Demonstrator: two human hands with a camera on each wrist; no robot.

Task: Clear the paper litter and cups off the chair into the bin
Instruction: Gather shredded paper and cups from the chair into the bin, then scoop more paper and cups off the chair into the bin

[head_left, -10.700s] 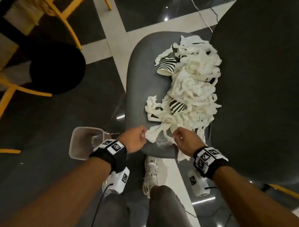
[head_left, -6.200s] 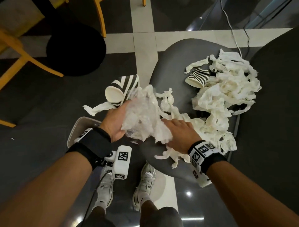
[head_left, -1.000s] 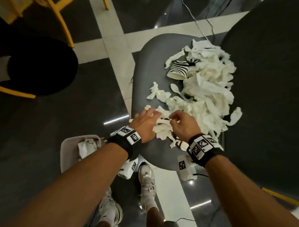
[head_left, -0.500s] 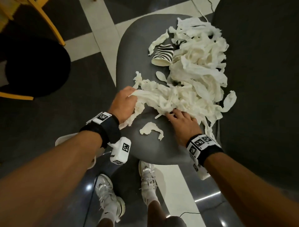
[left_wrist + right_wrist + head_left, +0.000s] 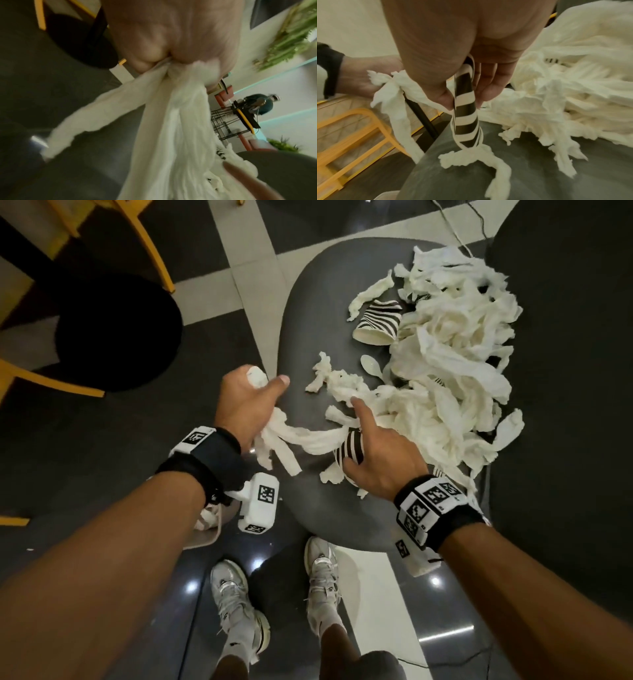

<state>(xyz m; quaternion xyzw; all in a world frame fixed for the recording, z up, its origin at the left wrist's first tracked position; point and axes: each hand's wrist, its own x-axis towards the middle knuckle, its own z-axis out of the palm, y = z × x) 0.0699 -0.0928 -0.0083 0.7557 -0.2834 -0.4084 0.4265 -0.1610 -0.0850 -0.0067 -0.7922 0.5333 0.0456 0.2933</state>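
Your left hand [image 5: 246, 402] clenched paper strips [image 5: 301, 440] at chair [image 5: 308, 313] front edge; right hand [image 5: 380, 457] pinched flattened striped cup [image 5: 465, 108]. Risk: trailing strips snagged pile [image 5: 452, 364], dragged litter onto floor short of bin [image 5: 205, 539].

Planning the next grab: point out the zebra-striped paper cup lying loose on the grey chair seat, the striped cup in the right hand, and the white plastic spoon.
Loose zebra-striped paper cup [image 5: 378, 320], head view, striped side wall.
Held striped cup [image 5: 465, 108], right wrist view, flattened side.
White plastic spoon [image 5: 370, 364], head view, bowl.
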